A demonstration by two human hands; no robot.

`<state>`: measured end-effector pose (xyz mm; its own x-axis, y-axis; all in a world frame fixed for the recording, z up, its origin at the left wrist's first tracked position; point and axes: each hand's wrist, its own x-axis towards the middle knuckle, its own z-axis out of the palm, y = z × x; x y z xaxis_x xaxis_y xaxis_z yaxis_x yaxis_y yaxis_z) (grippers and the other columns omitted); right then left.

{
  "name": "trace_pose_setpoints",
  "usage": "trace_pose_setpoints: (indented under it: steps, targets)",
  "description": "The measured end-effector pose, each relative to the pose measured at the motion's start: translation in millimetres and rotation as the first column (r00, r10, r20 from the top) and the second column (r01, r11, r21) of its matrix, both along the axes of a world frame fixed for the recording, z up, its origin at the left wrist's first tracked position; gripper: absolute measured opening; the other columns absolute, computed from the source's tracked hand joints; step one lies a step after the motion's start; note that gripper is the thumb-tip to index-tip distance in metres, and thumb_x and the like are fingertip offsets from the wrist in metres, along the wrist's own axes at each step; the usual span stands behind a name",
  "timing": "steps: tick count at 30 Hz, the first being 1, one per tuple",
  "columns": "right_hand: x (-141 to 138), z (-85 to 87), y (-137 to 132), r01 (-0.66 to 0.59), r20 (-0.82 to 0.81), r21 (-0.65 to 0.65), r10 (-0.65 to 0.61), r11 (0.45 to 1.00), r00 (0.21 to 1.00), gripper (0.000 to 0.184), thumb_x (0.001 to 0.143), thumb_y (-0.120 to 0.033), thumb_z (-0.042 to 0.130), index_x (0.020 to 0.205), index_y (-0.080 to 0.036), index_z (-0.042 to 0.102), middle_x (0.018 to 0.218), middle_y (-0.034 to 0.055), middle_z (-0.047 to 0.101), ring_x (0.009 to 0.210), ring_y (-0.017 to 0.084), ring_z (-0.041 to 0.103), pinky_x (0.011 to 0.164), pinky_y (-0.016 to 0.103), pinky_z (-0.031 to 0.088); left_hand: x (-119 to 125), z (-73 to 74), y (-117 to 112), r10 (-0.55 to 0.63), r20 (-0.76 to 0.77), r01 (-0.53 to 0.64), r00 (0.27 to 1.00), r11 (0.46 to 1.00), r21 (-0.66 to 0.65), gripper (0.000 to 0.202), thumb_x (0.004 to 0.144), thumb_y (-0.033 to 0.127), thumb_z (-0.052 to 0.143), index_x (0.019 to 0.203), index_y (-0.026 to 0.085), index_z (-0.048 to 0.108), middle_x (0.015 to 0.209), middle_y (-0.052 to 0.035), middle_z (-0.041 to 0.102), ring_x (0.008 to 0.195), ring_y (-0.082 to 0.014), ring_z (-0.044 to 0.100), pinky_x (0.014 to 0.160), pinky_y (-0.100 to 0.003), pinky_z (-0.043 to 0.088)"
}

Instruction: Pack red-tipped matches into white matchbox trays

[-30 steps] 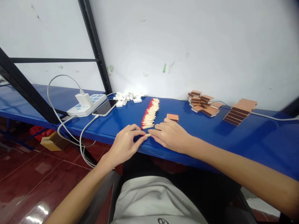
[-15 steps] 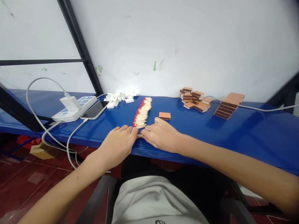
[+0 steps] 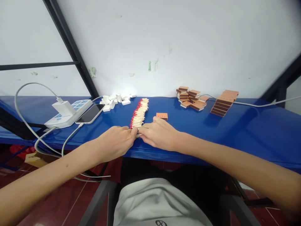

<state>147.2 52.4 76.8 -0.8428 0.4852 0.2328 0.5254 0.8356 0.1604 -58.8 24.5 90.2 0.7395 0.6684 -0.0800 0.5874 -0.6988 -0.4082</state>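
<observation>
A long row of red-headed matches (image 3: 139, 114) lies on the blue table, heads to the left. At its near end my left hand (image 3: 117, 140) is closed, thumb and fingers pinched on matchsticks. Opposite it, my right hand (image 3: 160, 132) is closed on the other ends. A short piece of the pale matchsticks (image 3: 139, 135) shows between my fingertips; how many there are I cannot tell. Just beyond my right knuckles sits a single orange-brown matchbox (image 3: 162, 116).
White matchbox trays (image 3: 113, 102) lie heaped at the back left. A smartphone (image 3: 90, 114) on a cable and a power strip (image 3: 68, 116) with a charger are at left. Several matchboxes (image 3: 191, 97) are piled at the back, and a leaning matchbox stack (image 3: 224, 103) stands farther right.
My pinched hands have shifted slightly forward, closer against the near end of the match row. The whole view has turned a little to the right.
</observation>
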Motion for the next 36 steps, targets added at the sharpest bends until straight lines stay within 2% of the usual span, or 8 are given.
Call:
trace_pose_setpoints:
  steps: [3, 6, 9, 14, 21, 26, 32, 36]
  targets:
    - [11, 15.0, 7, 0.002, -0.052, -0.028, -0.003, 1.0, 0.999, 0.018, 0.099, -0.023, 0.051, 0.092, -0.015, 0.066, 0.087, 0.0061, 0.073, 0.075, 0.018, 0.061, 0.07, 0.033, 0.026, 9, 15.7, 8, 0.03, 0.043, -0.028, 0.999, 0.999, -0.041, 0.021, 0.098, 0.016, 0.035, 0.101, 0.014, 0.056, 0.082, -0.0098, 0.065, 0.068, -0.0228, 0.061, 0.063, -0.033, 0.048]
    - [31, 32.5, 18, 0.015, -0.086, -0.215, -0.035, 0.976, 0.996, 0.017, 0.095, -0.024, 0.057, 0.085, -0.017, 0.069, 0.076, 0.002, 0.07, 0.064, 0.014, 0.056, 0.065, 0.03, 0.029, 28, 28.1, 21, 0.034, 0.096, -0.021, 0.995, 0.99, -0.137, 0.023, 0.1, 0.023, 0.035, 0.103, 0.014, 0.056, 0.084, -0.0091, 0.066, 0.067, -0.0206, 0.061, 0.064, -0.031, 0.047]
    - [53, 43.0, 31, -0.002, -0.12, -0.482, -0.063, 0.876, 0.991, 0.019, 0.092, -0.03, 0.059, 0.085, -0.018, 0.072, 0.064, -0.0025, 0.066, 0.054, 0.011, 0.051, 0.059, 0.026, 0.033, 49, 32.1, 33, 0.037, 0.134, -0.007, 0.99, 0.975, -0.221, 0.022, 0.099, 0.025, 0.038, 0.097, 0.016, 0.057, 0.076, -0.0067, 0.065, 0.06, -0.0194, 0.058, 0.06, -0.031, 0.043]
    - [64, 41.4, 40, -0.015, -0.122, -0.65, -0.085, 0.76, 0.989, 0.018, 0.085, -0.028, 0.061, 0.077, -0.017, 0.072, 0.063, -0.0017, 0.07, 0.053, 0.012, 0.058, 0.057, 0.025, 0.041, 62, 28.6, 40, 0.07, 0.111, -0.034, 0.991, 0.953, -0.301, 0.015, 0.095, 0.022, 0.045, 0.09, 0.017, 0.058, 0.07, -0.0054, 0.064, 0.052, -0.0188, 0.051, 0.051, -0.031, 0.032]
    - [53, 38.5, 35, 0.037, -0.072, -0.722, -0.129, 0.691, 0.989, 0.012, 0.081, -0.02, 0.059, 0.075, -0.016, 0.069, 0.062, -0.0018, 0.07, 0.053, 0.012, 0.065, 0.056, 0.022, 0.047, 63, 22.6, 35, 0.102, 0.066, -0.077, 0.993, 0.947, -0.311, 0.018, 0.097, 0.018, 0.042, 0.101, 0.016, 0.059, 0.075, -0.006, 0.066, 0.056, -0.0193, 0.055, 0.053, -0.029, 0.034]
    - [53, 37.2, 36, 0.058, -0.052, -0.727, -0.139, 0.684, 0.989, 0.014, 0.082, -0.023, 0.059, 0.078, -0.016, 0.07, 0.061, -0.0012, 0.07, 0.055, 0.013, 0.066, 0.056, 0.021, 0.047, 57, 21.5, 39, 0.064, 0.222, 0.014, 0.973, 0.944, -0.331, 0.028, 0.101, 0.03, 0.039, 0.099, 0.02, 0.065, 0.077, -0.0049, 0.068, 0.062, -0.0197, 0.059, 0.06, -0.03, 0.039]
    - [49, 37.0, 32, 0.093, -0.026, -0.728, -0.163, 0.68, 0.986, 0.013, 0.082, -0.022, 0.061, 0.077, -0.015, 0.07, 0.063, -0.0007, 0.071, 0.054, 0.012, 0.066, 0.056, 0.021, 0.048, 36, 22.9, 27, 0.074, 0.472, -0.016, 0.879, 0.992, -0.125, 0.025, 0.096, 0.037, 0.05, 0.088, 0.022, 0.068, 0.051, 0.0037, 0.053, 0.049, -0.0154, 0.049, 0.063, -0.029, 0.037]
    - [47, 38.4, 30, 0.115, 0.003, -0.72, -0.163, 0.684, 0.987, 0.017, 0.083, -0.026, 0.061, 0.079, -0.015, 0.073, 0.061, -0.0004, 0.07, 0.054, 0.013, 0.065, 0.059, 0.022, 0.048, 26, 2.9, 3, 0.181, 0.636, -0.079, 0.75, 0.979, -0.186, 0.025, 0.097, 0.037, 0.05, 0.095, 0.02, 0.067, 0.051, 0.0061, 0.052, 0.045, -0.012, 0.048, 0.055, -0.026, 0.034]
